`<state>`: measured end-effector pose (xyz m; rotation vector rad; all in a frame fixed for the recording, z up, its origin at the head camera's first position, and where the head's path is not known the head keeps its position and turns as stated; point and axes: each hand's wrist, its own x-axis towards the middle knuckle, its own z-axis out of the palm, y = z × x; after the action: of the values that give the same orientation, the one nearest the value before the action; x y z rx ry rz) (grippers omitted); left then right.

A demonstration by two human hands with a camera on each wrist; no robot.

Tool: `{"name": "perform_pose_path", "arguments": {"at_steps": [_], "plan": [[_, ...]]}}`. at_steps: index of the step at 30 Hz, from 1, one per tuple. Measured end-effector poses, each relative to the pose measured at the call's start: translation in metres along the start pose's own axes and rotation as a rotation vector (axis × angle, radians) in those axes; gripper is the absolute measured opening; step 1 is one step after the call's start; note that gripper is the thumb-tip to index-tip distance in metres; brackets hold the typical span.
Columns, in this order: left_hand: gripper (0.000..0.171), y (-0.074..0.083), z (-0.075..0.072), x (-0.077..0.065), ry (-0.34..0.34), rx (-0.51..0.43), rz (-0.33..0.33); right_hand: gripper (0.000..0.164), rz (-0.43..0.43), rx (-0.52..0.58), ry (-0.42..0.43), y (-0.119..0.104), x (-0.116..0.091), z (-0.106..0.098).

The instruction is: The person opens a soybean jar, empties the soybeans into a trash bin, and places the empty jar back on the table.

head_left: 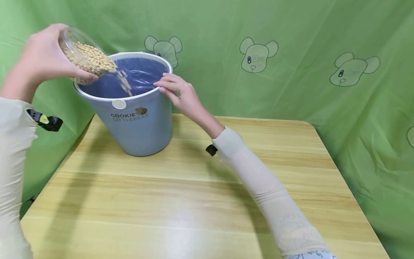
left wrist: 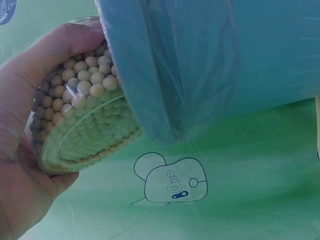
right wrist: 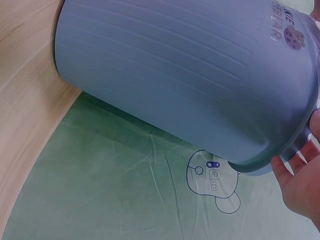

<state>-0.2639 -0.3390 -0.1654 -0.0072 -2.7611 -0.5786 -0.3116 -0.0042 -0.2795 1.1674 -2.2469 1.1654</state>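
Note:
My left hand [head_left: 46, 54] grips a clear jar [head_left: 73, 35] of round, pale beans [head_left: 93, 57], tipped with its mouth over the left side of a blue bin [head_left: 145, 133]. A stream of beans falls from the jar into the bin. Inside is a shiny, wrinkled plastic bag [head_left: 139, 70]; in the left wrist view some plastic [left wrist: 175, 100] hangs outside the rim. My right hand [head_left: 182, 93] holds the bin's white rim [head_left: 147, 94] on the right, with the thumb outside and fingers over the edge. The bin's bottom inside is hidden.
The bin stands near the far left of a light wooden table [head_left: 181, 201]. A green cloth [head_left: 213, 46] with mouse-head drawings hangs behind and beside the table. Dark wrist devices sit at the left sleeve [head_left: 13, 144] and right sleeve [head_left: 258, 180].

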Motion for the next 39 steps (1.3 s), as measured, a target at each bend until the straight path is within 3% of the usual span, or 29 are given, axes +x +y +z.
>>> {"name": "perform_pose_path", "arguments": {"at_steps": [39], "plan": [[0.134,-0.0029,0.0012,0.0048,0.0,0.042,0.069,0.025,-0.008,0.005,0.01,0.0006,0.0027,0.004]]}}
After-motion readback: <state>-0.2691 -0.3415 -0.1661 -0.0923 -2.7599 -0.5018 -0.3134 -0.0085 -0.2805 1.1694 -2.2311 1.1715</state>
